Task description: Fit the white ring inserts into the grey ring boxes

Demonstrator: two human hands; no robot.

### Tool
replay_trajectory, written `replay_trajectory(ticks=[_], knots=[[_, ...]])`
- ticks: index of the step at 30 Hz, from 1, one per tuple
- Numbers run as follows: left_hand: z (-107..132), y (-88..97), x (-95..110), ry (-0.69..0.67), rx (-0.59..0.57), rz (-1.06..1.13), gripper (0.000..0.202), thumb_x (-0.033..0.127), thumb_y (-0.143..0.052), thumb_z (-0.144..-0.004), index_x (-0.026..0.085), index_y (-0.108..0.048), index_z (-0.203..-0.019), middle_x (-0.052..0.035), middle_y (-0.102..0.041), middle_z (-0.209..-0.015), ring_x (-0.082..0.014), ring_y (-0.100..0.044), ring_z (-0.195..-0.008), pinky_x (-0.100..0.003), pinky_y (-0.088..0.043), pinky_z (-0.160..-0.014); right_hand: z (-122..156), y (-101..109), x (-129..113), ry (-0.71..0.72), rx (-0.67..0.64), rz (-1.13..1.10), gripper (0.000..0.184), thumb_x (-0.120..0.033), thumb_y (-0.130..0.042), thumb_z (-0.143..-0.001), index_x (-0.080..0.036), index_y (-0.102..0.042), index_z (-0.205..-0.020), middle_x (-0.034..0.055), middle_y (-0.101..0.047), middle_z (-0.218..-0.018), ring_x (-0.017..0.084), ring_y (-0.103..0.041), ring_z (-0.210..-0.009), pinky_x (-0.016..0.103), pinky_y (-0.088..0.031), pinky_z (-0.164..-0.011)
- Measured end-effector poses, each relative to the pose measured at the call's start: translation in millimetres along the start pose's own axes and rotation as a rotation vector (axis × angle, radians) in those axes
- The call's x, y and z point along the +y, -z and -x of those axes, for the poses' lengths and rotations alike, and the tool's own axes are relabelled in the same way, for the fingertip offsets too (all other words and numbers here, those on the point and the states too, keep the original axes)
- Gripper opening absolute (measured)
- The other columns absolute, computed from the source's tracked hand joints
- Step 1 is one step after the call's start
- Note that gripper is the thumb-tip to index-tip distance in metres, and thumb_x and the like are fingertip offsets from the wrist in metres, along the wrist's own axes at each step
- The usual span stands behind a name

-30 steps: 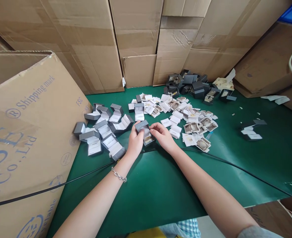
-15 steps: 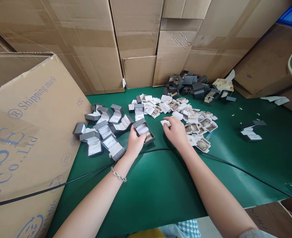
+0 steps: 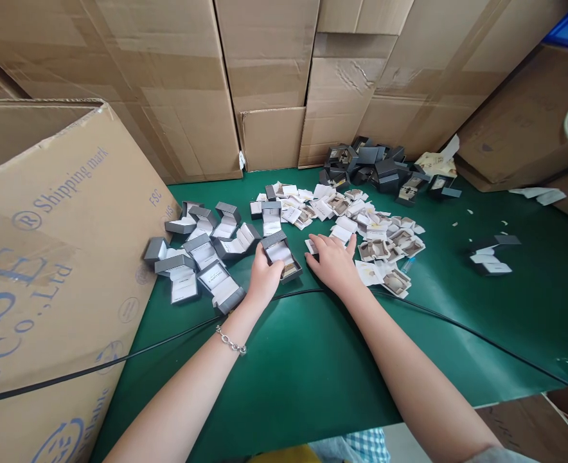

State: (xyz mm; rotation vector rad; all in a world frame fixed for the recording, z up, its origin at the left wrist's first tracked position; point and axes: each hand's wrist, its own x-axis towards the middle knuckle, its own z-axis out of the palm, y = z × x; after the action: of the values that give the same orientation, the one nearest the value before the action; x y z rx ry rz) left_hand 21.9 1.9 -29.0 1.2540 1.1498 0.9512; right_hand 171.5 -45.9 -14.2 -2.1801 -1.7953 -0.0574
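Observation:
An open grey jewellery box (image 3: 284,259) with a white lining is gripped in my left hand (image 3: 265,278), thumb over its front edge. Something brownish shows in its base, too small to name. My right hand (image 3: 335,262) lies palm down with fingers spread, touching the near edge of a heap of white inserts (image 3: 375,231). Under its fingertips a small white piece (image 3: 311,246) partly shows; the palm hides what else lies there. Left of my left hand, several open grey boxes (image 3: 204,251) with white linings sit close together.
Several dark boxes (image 3: 385,170) are piled at the back. One open box (image 3: 490,257) lies to the right among white scraps. A black cable (image 3: 207,323) crosses the green table (image 3: 284,373). Cardboard cartons (image 3: 168,83) wall the back, and a large carton (image 3: 62,270) stands at left.
My right hand has shifted slightly left and toward me, its fingers now spread wider and flatter over the white inserts. My left hand keeps the box in nearly the same spot.

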Motion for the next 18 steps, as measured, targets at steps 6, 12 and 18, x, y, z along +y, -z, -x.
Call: replay_trajectory(ticks=[6, 12, 18], knots=[[-3, 0.1, -8, -0.009, -0.045, 0.095, 0.057, 0.014, -0.051, -0.061, 0.021, -0.044, -0.117, -0.0013, -0.062, -0.093, -0.0133, -0.058, -0.078, -0.022, -0.046, -0.065, 0, 1, 1, 0.064, -0.068, 0.065, 0.033, -0.023, -0.035, -0.092, -0.019, -0.056, -0.117, 0.0109, -0.061, -0.113, 0.026, -0.056, -0.097, 0.066, -0.011, -0.101], [-4, -0.6, -10, 0.002, -0.072, 0.096, 0.048, 0.016, -0.051, -0.062, 0.019, -0.047, -0.11, -0.0015, -0.062, -0.091, -0.0134, -0.058, -0.077, -0.024, -0.046, -0.067, 0, 3, 2, 0.125, -0.193, 0.075, 0.041, -0.015, -0.036, -0.089, -0.014, -0.049, -0.128, 0.0175, -0.048, -0.131, 0.031, -0.052, -0.106, 0.045, -0.041, -0.086], [-1, 0.0, -4, -0.018, -0.035, 0.013, 0.051, 0.014, -0.051, -0.063, 0.024, -0.047, -0.113, -0.0015, -0.062, -0.1, -0.0163, -0.058, -0.087, -0.025, -0.046, -0.072, -3, 9, 7, 0.086, -0.143, -0.117, 0.042, -0.016, -0.055, -0.08, -0.012, -0.054, -0.122, 0.0139, -0.055, -0.113, 0.027, -0.051, -0.102, 0.038, -0.043, -0.09]])
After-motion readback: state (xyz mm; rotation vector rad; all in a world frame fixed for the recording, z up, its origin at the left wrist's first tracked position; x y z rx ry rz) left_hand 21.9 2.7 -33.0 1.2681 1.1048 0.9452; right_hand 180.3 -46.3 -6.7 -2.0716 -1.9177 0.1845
